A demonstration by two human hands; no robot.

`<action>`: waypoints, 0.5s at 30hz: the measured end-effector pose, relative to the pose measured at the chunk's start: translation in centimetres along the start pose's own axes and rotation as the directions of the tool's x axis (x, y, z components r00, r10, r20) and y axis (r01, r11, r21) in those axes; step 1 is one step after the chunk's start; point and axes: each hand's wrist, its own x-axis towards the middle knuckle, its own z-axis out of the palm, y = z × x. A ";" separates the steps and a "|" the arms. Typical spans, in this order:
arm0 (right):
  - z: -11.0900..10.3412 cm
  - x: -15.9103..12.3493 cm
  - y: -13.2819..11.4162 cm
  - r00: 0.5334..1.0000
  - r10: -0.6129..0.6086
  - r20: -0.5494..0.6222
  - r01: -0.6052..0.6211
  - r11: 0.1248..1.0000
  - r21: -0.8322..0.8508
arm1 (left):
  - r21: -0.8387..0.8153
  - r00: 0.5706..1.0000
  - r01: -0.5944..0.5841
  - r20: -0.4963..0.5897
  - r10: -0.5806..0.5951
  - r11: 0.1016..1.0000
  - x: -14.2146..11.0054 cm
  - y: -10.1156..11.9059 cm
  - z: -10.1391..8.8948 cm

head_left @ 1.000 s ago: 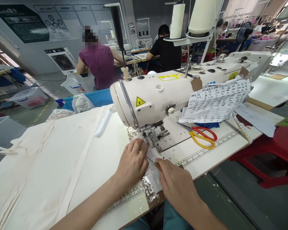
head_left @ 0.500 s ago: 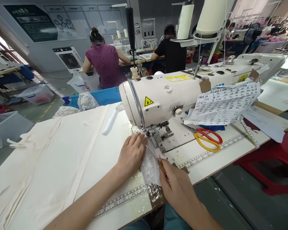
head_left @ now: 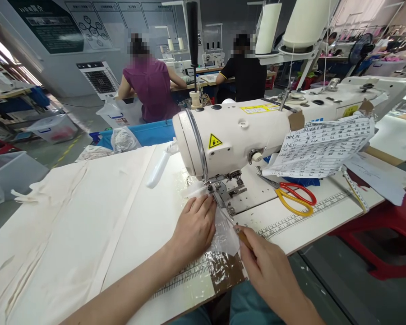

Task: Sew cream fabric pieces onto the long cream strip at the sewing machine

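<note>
Pressing white fabric at the sewing machine's presser foot, under the left hand, whether pinching being impossible to tell; gripping a wooden-handled tool in the right hand; ideally guiding evenly, avoiding puckers.

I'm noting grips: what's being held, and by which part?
The right hand holds a tool by its wooden handle; the left hand rests on thin white material, any grip there is hidden.

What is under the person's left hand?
Thin white material shows at the edge of the left hand; whatever lies directly beneath the hand is covered and can't be seen.
</note>
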 end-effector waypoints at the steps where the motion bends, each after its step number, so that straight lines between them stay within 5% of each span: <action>1: -0.3 -0.1 0.5 1.000 0.015 -0.019 -0.015 1.000 0.014 | 0.003 1.000 0.005 0.003 -0.005 1.000 0.0 0.1 0.0; 7: -1.2 -0.4 3.1 0.990 0.138 -0.019 -0.132 0.974 0.184 | 0.018 0.999 0.030 0.025 -0.030 0.999 -0.2 1.0 -0.1; 15: -1.2 -0.6 3.1 0.981 0.196 -0.015 -0.185 0.948 0.260 | 0.043 0.999 -0.002 0.054 0.000 0.999 -0.5 1.0 -0.3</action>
